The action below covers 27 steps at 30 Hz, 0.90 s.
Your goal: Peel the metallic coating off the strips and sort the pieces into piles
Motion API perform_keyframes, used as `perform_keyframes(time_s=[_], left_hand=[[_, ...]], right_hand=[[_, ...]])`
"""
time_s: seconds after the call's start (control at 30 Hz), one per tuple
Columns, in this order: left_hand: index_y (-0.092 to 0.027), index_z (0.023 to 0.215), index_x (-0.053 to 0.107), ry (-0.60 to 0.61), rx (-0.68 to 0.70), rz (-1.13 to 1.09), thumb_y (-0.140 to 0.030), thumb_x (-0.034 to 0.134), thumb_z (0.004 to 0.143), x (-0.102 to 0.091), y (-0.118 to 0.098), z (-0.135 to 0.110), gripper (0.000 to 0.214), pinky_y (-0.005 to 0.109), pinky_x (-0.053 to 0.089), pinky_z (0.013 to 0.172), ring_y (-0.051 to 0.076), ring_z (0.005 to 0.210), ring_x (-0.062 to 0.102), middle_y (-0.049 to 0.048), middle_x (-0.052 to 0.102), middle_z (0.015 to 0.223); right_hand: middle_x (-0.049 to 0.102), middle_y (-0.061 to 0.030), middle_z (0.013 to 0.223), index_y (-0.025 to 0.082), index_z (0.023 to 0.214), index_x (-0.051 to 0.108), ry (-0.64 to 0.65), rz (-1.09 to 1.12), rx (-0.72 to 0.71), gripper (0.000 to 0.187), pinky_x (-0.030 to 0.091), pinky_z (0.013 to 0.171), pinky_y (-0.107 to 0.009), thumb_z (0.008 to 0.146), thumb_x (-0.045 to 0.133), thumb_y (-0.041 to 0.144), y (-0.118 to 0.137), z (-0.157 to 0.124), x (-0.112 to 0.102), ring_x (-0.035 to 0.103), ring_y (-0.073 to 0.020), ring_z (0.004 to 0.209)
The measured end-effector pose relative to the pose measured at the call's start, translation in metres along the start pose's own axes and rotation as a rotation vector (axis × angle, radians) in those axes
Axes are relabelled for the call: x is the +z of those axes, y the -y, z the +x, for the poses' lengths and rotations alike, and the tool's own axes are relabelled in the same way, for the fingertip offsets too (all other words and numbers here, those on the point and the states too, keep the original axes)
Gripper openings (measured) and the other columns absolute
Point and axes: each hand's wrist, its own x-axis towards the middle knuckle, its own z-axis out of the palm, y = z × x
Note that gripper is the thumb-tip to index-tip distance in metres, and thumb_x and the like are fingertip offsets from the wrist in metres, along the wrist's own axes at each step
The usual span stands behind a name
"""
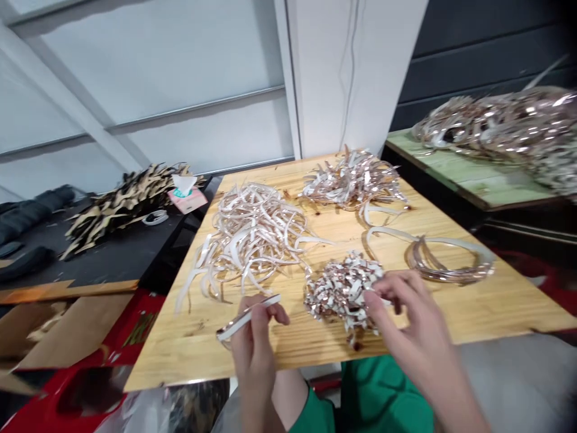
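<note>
My left hand [255,337] is closed in a pinch on a short white and rose-gold strip [246,317] that sticks out to the left above the wooden board [451,313]. My right hand [412,313] reaches into a small heap of short shiny cut pieces [342,288] near the board's front edge, its fingers curled onto the heap's right side. Whether they hold a piece I cannot make out. A big pile of long curved white strips [252,234] lies behind my left hand.
A second shiny heap [354,177] lies at the board's far edge. A coil of strips [446,261] rests at the right. A green table [478,174] carries a large shiny pile [509,126]. At left, a dark table holds tan strips [121,204] and a tissue box [186,195].
</note>
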Motion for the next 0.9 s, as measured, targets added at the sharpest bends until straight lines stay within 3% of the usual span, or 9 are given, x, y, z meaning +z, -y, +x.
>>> perform_keyframes(time_s=[0.1, 0.2, 0.37, 0.5, 0.57, 0.63, 0.67, 0.73, 0.9], left_hand=[[-0.02, 0.069, 0.064, 0.058, 0.025, -0.05, -0.055, 0.075, 0.095, 0.005, 0.0, 0.03, 0.045, 0.029, 0.046, 0.059, 0.016, 0.06, 0.055, -0.0011, 0.058, 0.063], [-0.019, 0.061, 0.061, 0.09, -0.06, 0.067, -0.054, 0.076, 0.094, 0.018, 0.001, 0.064, 0.051, 0.027, 0.044, 0.061, 0.015, 0.058, 0.053, -0.0005, 0.057, 0.057], [-0.019, 0.053, 0.061, 0.208, -0.279, 0.286, -0.074, 0.069, 0.087, 0.036, 0.008, 0.097, 0.065, 0.027, 0.04, 0.047, 0.016, 0.045, 0.052, 0.0038, 0.057, 0.046], [-0.022, 0.047, 0.056, 0.24, -0.343, 0.39, -0.075, 0.056, 0.094, 0.037, 0.009, 0.089, 0.071, 0.026, 0.039, 0.045, 0.016, 0.041, 0.048, 0.0036, 0.051, 0.039], [-0.022, 0.046, 0.055, 0.292, -0.383, 0.408, -0.076, 0.052, 0.096, 0.035, 0.005, 0.081, 0.073, 0.025, 0.038, 0.045, 0.015, 0.041, 0.047, 0.0034, 0.05, 0.038], [-0.023, 0.045, 0.054, 0.359, -0.413, 0.425, -0.079, 0.051, 0.094, 0.034, -0.001, 0.074, 0.075, 0.026, 0.038, 0.046, 0.015, 0.042, 0.046, 0.0032, 0.05, 0.038], [-0.022, 0.045, 0.055, 0.391, -0.421, 0.436, -0.081, 0.051, 0.092, 0.034, -0.004, 0.072, 0.075, 0.026, 0.038, 0.046, 0.016, 0.042, 0.046, 0.0033, 0.051, 0.039], [-0.022, 0.048, 0.058, 0.44, -0.417, 0.458, -0.084, 0.05, 0.09, 0.034, -0.008, 0.066, 0.075, 0.027, 0.038, 0.048, 0.017, 0.044, 0.047, 0.0034, 0.053, 0.041], [-0.022, 0.069, 0.067, 0.488, -0.288, 0.516, -0.078, 0.049, 0.096, 0.024, -0.001, 0.041, 0.065, 0.03, 0.043, 0.058, 0.02, 0.058, 0.057, 0.0018, 0.063, 0.058]], right_hand=[[0.048, -0.0016, 0.091, 0.025, 0.082, 0.051, 0.043, -0.122, 0.106, 0.033, 0.04, 0.075, -0.037, 0.1, 0.068, 0.046, -0.017, 0.013, -0.005, 0.052, -0.0223, 0.081], [0.045, 0.0019, 0.088, 0.026, 0.083, 0.042, 0.06, -0.189, 0.214, 0.051, 0.04, 0.073, -0.035, 0.088, 0.08, 0.06, -0.027, 0.016, -0.014, 0.05, -0.0209, 0.078], [0.054, 0.0024, 0.092, 0.025, 0.102, 0.05, 0.229, 0.067, 0.258, 0.052, 0.044, 0.075, -0.033, 0.081, 0.088, 0.055, -0.04, 0.011, -0.038, 0.055, -0.0211, 0.085], [0.058, 0.0006, 0.093, 0.027, 0.104, 0.055, 0.181, 0.166, 0.143, 0.032, 0.05, 0.073, -0.032, 0.093, 0.077, 0.048, -0.048, 0.021, -0.062, 0.06, -0.0205, 0.082], [0.061, -0.0024, 0.095, 0.026, 0.099, 0.061, 0.059, -0.022, 0.062, 0.022, 0.049, 0.071, -0.032, 0.099, 0.068, 0.047, -0.055, 0.038, -0.074, 0.06, -0.0209, 0.08], [0.063, -0.0055, 0.094, 0.024, 0.095, 0.07, -0.054, -0.357, -0.013, 0.023, 0.048, 0.072, -0.034, 0.099, 0.065, 0.047, -0.068, 0.065, -0.084, 0.059, -0.0225, 0.078], [0.063, -0.0068, 0.094, 0.024, 0.099, 0.074, -0.05, -0.5, -0.024, 0.024, 0.049, 0.075, -0.036, 0.099, 0.062, 0.045, -0.077, 0.08, -0.086, 0.061, -0.0243, 0.081], [0.062, -0.0102, 0.093, 0.02, 0.101, 0.077, -0.058, -0.584, -0.015, 0.022, 0.048, 0.084, -0.042, 0.093, 0.068, 0.038, -0.097, 0.109, -0.087, 0.062, -0.0298, 0.088], [0.063, -0.0102, 0.077, 0.019, 0.073, 0.076, -0.013, -0.619, -0.024, 0.015, 0.049, 0.08, -0.044, 0.083, 0.068, 0.026, -0.132, 0.15, -0.079, 0.063, -0.0305, 0.078]])
